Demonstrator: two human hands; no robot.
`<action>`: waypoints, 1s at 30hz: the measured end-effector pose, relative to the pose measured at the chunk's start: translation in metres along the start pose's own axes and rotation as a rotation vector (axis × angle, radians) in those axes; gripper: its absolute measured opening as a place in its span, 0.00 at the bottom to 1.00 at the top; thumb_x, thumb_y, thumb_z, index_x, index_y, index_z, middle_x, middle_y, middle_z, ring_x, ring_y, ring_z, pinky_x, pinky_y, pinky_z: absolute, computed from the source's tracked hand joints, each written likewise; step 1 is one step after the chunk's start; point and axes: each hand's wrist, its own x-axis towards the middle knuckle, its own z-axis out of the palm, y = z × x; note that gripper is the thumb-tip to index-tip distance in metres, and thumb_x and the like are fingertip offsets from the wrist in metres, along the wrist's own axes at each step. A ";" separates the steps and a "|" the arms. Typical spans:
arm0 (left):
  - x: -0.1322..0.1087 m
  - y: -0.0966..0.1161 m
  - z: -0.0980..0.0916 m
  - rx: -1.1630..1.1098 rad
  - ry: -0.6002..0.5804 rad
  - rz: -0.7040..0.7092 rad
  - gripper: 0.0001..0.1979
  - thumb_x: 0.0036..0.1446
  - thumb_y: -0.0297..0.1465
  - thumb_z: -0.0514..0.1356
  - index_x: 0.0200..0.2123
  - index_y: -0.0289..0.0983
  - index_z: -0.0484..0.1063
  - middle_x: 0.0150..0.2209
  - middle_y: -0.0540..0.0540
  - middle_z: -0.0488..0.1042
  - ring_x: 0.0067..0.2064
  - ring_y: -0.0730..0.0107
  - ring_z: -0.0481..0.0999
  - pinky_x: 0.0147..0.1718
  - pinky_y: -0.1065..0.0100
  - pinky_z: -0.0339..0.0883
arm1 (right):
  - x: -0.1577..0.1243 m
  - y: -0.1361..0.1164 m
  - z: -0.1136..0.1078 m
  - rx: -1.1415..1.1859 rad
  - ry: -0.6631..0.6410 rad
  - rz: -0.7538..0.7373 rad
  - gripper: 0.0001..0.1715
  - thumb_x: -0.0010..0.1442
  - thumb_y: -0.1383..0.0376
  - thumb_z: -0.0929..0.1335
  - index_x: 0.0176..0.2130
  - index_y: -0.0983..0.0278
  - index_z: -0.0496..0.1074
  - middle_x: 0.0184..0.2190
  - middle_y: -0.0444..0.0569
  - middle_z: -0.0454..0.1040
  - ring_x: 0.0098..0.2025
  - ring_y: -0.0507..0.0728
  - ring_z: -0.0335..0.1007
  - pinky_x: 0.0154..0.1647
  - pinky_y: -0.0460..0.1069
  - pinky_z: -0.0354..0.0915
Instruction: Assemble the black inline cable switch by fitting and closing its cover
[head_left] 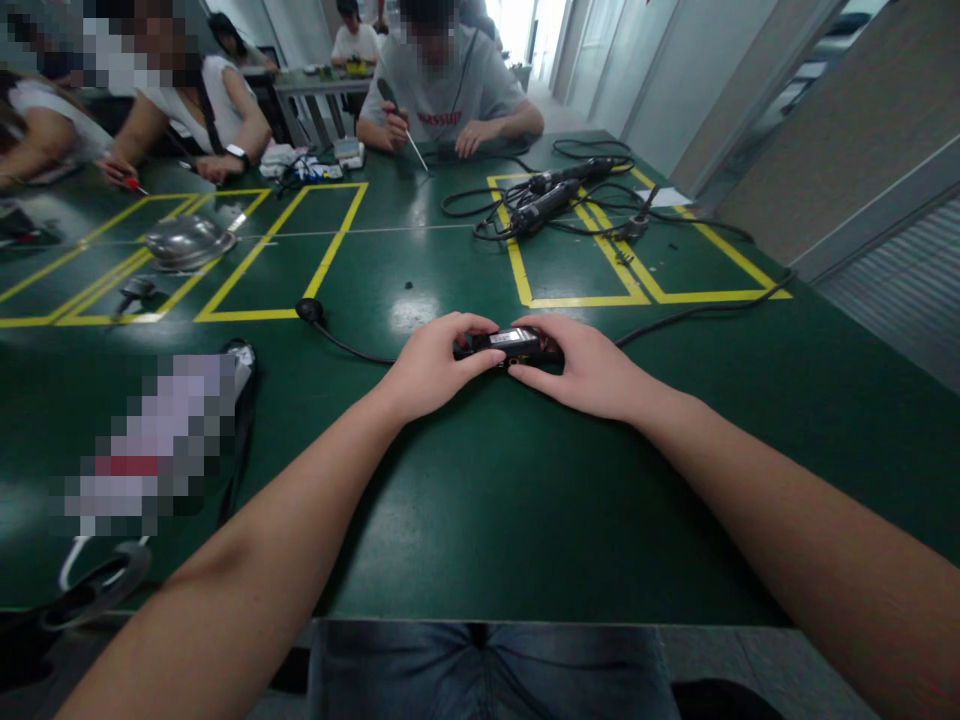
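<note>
Both my hands close around a small black device with a pale label point(512, 338), held low at the green table's middle. My left hand point(435, 365) grips its left end between thumb and fingers. On its right end, my right hand point(592, 368) has the thumb below and fingers over the top. The device's exact kind is unclear. A black cable point(349, 348) emerges beside my left hand and leads to a round black end piece point(309, 310). Another black cable point(697, 308) runs off to the right from behind my right hand.
Black corded tools point(551, 200) lie tangled across yellow tape rectangles. Left are a shiny metal bowl-like part point(187, 240), a small dark metal part point(137, 292) and a blurred-out pouch-like item point(161, 430). Across the table point(555, 540), a person point(450, 90) holds a soldering-iron-like tool point(405, 125).
</note>
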 end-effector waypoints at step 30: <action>-0.004 0.011 -0.009 0.357 -0.073 0.002 0.05 0.73 0.35 0.67 0.48 0.40 0.78 0.44 0.43 0.85 0.43 0.54 0.84 0.42 0.58 0.73 | 0.000 -0.008 -0.010 0.023 -0.049 0.032 0.08 0.67 0.59 0.72 0.39 0.56 0.70 0.34 0.48 0.80 0.34 0.61 0.72 0.39 0.55 0.66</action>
